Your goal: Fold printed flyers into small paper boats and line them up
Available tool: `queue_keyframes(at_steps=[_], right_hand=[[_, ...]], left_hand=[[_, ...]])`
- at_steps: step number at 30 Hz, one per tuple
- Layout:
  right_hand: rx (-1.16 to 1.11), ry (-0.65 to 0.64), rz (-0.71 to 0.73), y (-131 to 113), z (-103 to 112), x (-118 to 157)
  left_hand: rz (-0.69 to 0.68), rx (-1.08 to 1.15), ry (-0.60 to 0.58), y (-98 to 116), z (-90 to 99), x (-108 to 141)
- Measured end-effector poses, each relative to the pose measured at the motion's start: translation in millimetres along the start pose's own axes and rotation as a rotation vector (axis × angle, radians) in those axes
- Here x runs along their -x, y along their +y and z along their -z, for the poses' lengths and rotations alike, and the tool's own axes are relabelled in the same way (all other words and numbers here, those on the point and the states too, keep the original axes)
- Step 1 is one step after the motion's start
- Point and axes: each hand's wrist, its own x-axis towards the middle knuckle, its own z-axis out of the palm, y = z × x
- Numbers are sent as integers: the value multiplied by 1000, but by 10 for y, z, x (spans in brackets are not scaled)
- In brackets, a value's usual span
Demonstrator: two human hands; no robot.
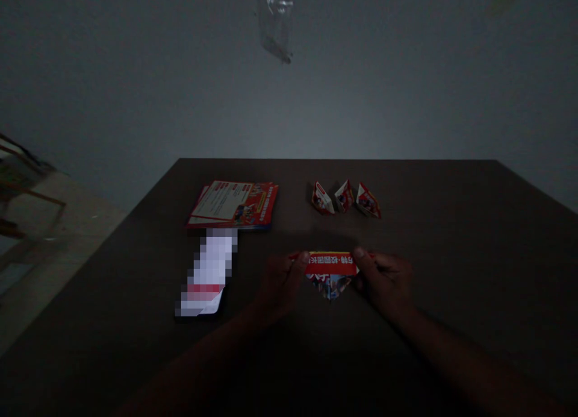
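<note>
A folded paper (332, 265), red along its straight top and printed with a picture on its downward point, is held up between my two hands. My left hand (282, 281) pinches its left corner, thumb on the front. At the opposite corner my right hand (386, 278) grips it the same way; the fingers behind the paper are hidden. Beyond it on the table stand three small folded paper pieces, a left one (322, 199), a middle one (344, 196) and a right one (368, 200).
A stack of printed flyers (226, 203) lies at the back left of the dark table (451, 224). In front of it is a lit phone (210, 272), its screen blurred out. A clear plastic bag (276, 19) hangs against the wall. Wooden furniture (31, 191) stands at far left.
</note>
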Motion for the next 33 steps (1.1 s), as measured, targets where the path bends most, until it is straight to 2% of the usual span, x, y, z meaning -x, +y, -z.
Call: queue_keyframes(at_steps=[4,9,15,20,24,28,33], right_hand=[[-19,1,-27,25,-37,-6],[31,-109,-6,51,-38,-5],[208,-173,194,-9,-30,-9],[412,-129,388,-40,-51,-20],[467,-118,434,-32,-48,-30],[442,-146,383,-26,-24,-43],[227,-218,173,12,14,-62]], left_hand=[[32,16,-1,-20,-27,-3],[73,-7,38,-6,-62,-5],[107,-99,12,60,-62,17],[-7,-256,119,54,-53,27],[-28,-252,99,76,-39,21],[10,-193,52,55,-34,18],[118,-57,23,-54,-51,28]])
